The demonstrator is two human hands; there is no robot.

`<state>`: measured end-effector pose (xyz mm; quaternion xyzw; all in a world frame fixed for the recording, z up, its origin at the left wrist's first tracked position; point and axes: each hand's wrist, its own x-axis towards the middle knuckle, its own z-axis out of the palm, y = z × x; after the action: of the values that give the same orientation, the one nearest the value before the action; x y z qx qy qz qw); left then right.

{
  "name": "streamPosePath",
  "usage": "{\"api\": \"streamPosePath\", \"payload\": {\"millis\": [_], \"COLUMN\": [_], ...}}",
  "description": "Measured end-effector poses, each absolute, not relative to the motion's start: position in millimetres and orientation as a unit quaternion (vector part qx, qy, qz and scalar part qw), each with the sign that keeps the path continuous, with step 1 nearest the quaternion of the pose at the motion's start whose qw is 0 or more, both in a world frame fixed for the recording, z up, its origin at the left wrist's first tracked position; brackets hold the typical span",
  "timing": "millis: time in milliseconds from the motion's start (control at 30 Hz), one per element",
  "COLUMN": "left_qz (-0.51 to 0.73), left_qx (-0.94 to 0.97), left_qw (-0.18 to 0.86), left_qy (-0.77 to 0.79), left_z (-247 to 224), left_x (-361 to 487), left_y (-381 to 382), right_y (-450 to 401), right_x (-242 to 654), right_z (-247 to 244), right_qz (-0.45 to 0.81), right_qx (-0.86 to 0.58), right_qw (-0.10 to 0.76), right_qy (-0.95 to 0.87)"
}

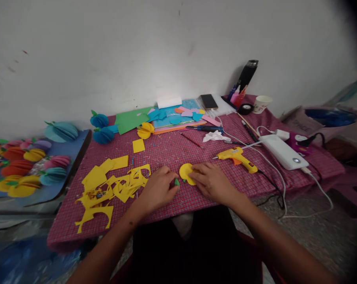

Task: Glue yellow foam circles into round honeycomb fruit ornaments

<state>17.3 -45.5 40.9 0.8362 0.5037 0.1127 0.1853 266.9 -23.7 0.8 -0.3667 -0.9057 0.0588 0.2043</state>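
Observation:
My left hand (162,188) is closed, and a small green paper leaf (176,182) shows at its thumb and fingertips. A hand's width to the right lies a round yellow paper pumpkin (185,172) with a bit of green at its lower edge. The fingers of my right hand (208,180) rest on its right side and hold it against the tablecloth, hiding part of it. A yellow glue gun (236,157) lies just beyond my right hand, nozzle pointing left. Yellow paper scraps (119,188) are heaped to the left of my left hand.
A white power bank (283,152) with trailing cables sits at the right. Behind are a phone (209,101), a paper cup (261,104), a black bottle (247,75) and coloured paper sheets (131,120). Finished paper pumpkins (17,168) fill a blue side table at the left.

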Motion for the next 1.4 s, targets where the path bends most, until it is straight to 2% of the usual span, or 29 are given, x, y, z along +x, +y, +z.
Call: {"api": "streamPosePath", "payload": {"millis": [300,600,833,900,1000,1200,1300,1400], "left_qz": [0.171,0.28,0.294,0.292,0.276,0.135,0.098,0.105], "left_qx": [0.819,0.692,0.665,0.675,0.727,0.818,0.829,0.824], "left_qw": [0.258,0.451,0.487,0.474,0.39,0.216,0.183,0.194], "left_qy": [0.484,0.489,0.484,0.484,0.494,0.516,0.519,0.521], "left_z": [35,39,35,34,33,39,40,38], "left_x": [12,21,23,20,17,21,26,29], "left_y": [-41,-37,-30,-30,-32,-42,-46,-47], "right_y": [-24,-24,-23,-23,-23,-25,-26,-26], "right_x": [267,267,265,265,264,265,265,266], "right_z": [0,3,8,9,7,1,0,0], "right_qz": [0.063,0.047,0.062,0.065,0.064,0.053,0.051,0.05], "right_qx": [-0.367,-0.37,-0.373,-0.374,-0.374,-0.375,-0.373,-0.371], "right_qw": [0.208,0.178,0.181,0.186,0.197,0.223,0.228,0.231], "right_qy": [-0.905,-0.911,-0.908,-0.906,-0.904,-0.898,-0.898,-0.898]}}
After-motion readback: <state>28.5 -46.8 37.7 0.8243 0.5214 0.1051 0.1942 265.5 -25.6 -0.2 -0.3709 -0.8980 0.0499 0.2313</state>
